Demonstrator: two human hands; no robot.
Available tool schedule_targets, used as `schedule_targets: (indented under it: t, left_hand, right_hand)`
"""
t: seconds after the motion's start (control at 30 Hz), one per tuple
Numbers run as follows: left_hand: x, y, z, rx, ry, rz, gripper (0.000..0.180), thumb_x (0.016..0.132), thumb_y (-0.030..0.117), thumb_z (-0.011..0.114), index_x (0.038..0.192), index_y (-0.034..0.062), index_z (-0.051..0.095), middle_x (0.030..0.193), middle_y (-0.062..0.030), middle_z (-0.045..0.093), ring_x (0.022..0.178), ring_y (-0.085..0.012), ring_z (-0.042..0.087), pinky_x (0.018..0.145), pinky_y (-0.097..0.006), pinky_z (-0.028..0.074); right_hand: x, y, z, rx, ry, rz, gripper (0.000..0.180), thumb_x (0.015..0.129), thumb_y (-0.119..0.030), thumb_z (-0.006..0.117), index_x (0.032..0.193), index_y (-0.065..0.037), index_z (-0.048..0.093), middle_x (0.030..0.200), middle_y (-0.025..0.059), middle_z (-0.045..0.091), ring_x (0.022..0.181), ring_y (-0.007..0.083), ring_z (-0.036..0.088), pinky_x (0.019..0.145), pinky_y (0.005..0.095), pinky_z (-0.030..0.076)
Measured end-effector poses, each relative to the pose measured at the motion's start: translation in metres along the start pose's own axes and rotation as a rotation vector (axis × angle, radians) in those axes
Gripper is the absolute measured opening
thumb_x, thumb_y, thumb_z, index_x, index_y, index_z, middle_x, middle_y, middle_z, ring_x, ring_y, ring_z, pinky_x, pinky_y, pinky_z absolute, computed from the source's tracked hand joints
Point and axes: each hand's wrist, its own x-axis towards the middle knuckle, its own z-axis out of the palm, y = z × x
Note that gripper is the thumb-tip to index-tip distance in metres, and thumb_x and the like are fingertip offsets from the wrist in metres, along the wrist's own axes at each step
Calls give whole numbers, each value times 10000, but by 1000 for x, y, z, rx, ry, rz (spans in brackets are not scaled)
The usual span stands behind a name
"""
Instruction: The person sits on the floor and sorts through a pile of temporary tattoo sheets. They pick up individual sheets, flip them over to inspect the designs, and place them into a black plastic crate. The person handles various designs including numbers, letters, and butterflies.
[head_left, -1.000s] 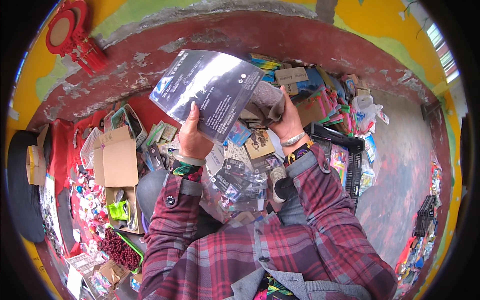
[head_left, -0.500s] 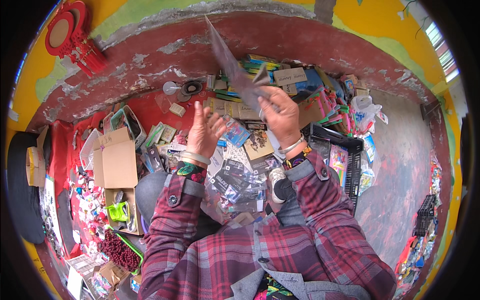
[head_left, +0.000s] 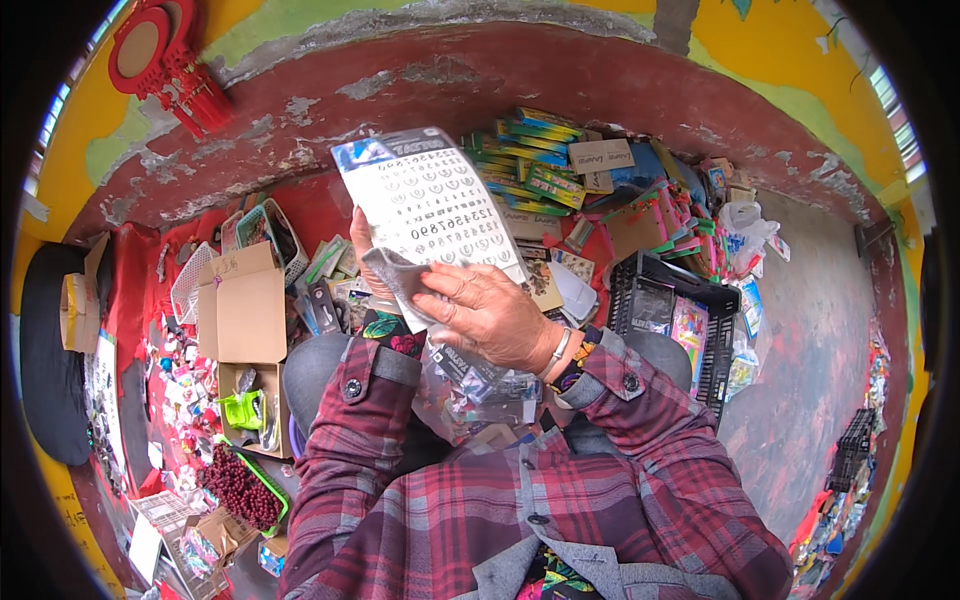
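Note:
A white sticker sheet [head_left: 430, 195] with black printed figures and a dark header band is held up, tilted, in front of me. My left hand [head_left: 362, 240] grips it from behind at its lower left edge; most of those fingers are hidden. Across the sheet's lower end lies my right hand [head_left: 490, 315], its fingers closed on a grey cloth [head_left: 395, 275] pressed against the sheet. Below the hands, dark-headed sticker packs [head_left: 460, 375] in clear plastic lie in a pile between my knees.
To the right stands a black plastic crate [head_left: 712, 290] with packaged goods. An open cardboard box [head_left: 240, 310] is on the left, beside a green-rimmed tray of dark red beads [head_left: 240, 490]. Stacked colourful boxes [head_left: 540, 150] lie by the red wall [head_left: 600, 75].
The sheet, edge-on in my right hand before, now faces me, lower and further left. My left hand has gone from open to gripping it. My right hand has come down leftward with the cloth.

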Motion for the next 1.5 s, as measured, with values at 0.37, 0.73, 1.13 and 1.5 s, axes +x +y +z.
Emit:
schedule_targets:
  t: [0.37,0.73,1.13,1.5]
  left_hand:
    - [5,-42,-38,-251,-343,-267,502,966,395,304,1318,48,389,1235,-146,513,1084,-264,552,907,-426,471]
    - [18,-54,-69,-137,-167,-238,658,898,500,384,1398,89,266,1325,-143,430,1187,-298,445,996,-456,362]
    - [19,-29,-84,11,-724,4,790,841,499,529,1379,-10,253,1326,-173,429,1192,-272,458,994,-380,377]
    - [-10,-79,0,-228,-291,-470,675,891,423,491,1368,-8,285,1330,-168,408,1179,-184,440,978,-337,365]
  right_hand:
    - [0,60,-6,-118,158,286,352,879,-228,539,1188,-61,562,1248,151,526,1226,300,437,1016,433,328]
    - [-4,9,8,181,30,146,367,825,-129,598,1185,-63,570,1275,148,506,1241,297,428,1038,408,326]
    - [0,41,1,-40,202,332,350,848,-137,553,1183,-38,559,1268,166,504,1239,319,416,1044,409,304]
    - [23,17,11,-15,48,175,301,821,-135,583,1112,-60,601,1213,148,549,1222,294,448,1030,417,329]
